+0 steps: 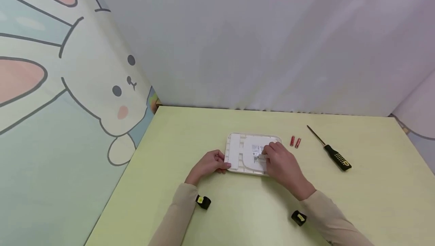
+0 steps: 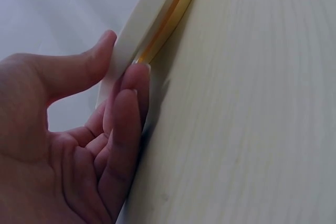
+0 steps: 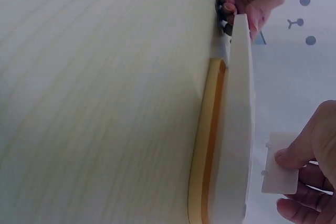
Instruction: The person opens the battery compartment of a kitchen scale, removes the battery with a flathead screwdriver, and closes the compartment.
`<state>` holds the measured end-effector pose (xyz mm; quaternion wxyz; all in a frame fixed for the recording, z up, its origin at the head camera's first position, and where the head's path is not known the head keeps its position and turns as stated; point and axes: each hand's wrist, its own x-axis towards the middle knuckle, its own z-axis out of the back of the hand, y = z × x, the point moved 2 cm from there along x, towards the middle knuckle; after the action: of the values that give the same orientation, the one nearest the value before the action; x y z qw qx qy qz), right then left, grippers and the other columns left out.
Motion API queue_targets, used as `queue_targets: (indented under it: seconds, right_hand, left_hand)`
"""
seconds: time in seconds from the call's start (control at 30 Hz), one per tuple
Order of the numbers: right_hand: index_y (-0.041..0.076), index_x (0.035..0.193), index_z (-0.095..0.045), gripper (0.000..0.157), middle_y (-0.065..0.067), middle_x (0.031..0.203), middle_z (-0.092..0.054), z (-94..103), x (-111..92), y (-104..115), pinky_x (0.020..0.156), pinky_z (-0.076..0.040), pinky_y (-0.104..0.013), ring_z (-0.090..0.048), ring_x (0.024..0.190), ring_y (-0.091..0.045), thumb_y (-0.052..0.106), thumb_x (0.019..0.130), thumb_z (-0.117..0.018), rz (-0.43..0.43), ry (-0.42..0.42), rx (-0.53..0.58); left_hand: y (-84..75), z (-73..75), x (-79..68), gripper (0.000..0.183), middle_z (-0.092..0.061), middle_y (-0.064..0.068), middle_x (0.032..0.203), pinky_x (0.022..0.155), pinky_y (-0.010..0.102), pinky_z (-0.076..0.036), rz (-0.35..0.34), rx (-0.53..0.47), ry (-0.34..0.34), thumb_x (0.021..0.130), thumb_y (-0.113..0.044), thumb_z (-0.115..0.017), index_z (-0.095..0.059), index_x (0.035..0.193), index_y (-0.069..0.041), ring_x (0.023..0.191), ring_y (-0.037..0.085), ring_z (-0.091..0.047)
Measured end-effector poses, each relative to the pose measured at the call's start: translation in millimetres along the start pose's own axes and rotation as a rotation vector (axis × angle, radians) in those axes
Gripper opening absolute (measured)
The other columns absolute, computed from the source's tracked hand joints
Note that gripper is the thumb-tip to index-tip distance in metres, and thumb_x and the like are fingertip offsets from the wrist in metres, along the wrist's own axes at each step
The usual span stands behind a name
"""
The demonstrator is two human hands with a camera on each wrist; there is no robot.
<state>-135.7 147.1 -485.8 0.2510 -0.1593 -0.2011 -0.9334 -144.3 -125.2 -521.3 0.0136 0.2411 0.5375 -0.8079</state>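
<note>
A flat white plastic device (image 1: 234, 148) lies underside up on the table, showing ribs, a raised panel and a printed label. At its near left corner my left hand (image 1: 210, 162) grips the edge, thumb on top and fingers below, as the left wrist view (image 2: 79, 119) also shows. Over the device's right part, my right hand (image 1: 280, 163) pinches a small white battery cover (image 3: 275, 182) between thumb and fingers. Small tabs stick out from one side of the cover. In the right wrist view it is held apart from the device, whose lower side (image 3: 207, 166) is yellow and orange.
Two red batteries (image 1: 295, 142) lie just right of the device. Farther right is a screwdriver (image 1: 334, 155) with a black and yellow handle. The pale table (image 1: 190, 132) ends at a white curtain (image 1: 258, 49); a rabbit-print wall covering (image 1: 98, 87) stands at the left.
</note>
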Motion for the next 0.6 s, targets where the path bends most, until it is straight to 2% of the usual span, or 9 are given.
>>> queue_targets:
  seconds: [0.17, 0.3, 0.6]
  right_hand:
    - [0.005, 0.087, -0.066, 0.012, -0.005, 0.083, -0.060, -14.0, 1, 8, 0.063, -0.053, -0.035, -0.055, 0.079, -0.022, -0.005, 0.086, -0.071, 0.054, -0.004, -0.038]
    - [0.003, 0.090, -0.067, 0.007, -0.008, 0.087, -0.063, -19.3, 1, 9, 0.066, -0.057, -0.038, -0.058, 0.083, -0.024, 0.001, 0.090, -0.073, 0.082, -0.006, -0.086]
    - [0.003, 0.094, -0.070, 0.010, -0.011, 0.092, -0.066, -22.9, -2, 8, 0.068, -0.059, -0.039, -0.060, 0.086, -0.026, 0.007, 0.090, -0.079, 0.118, -0.011, -0.134]
  left_hand:
    - [0.8, -1.0, -1.1, 0.024, -0.072, 0.004, 0.080, 0.070, 0.025, -0.057, 0.003, -0.007, -0.004, 0.094, -0.015, -0.080, -0.061, 0.103, -0.004, 0.070, 0.013, -0.068]
    - [0.1, -0.4, -1.4, 0.024, -0.073, 0.005, 0.080, 0.070, 0.025, -0.057, -0.004, 0.003, 0.000, 0.094, -0.015, -0.080, -0.061, 0.103, -0.004, 0.070, 0.014, -0.068]
    - [2.1, 0.4, -1.0, 0.025, -0.073, 0.005, 0.081, 0.070, 0.025, -0.057, -0.008, 0.005, 0.003, 0.094, -0.016, -0.080, -0.061, 0.103, -0.003, 0.070, 0.014, -0.068]
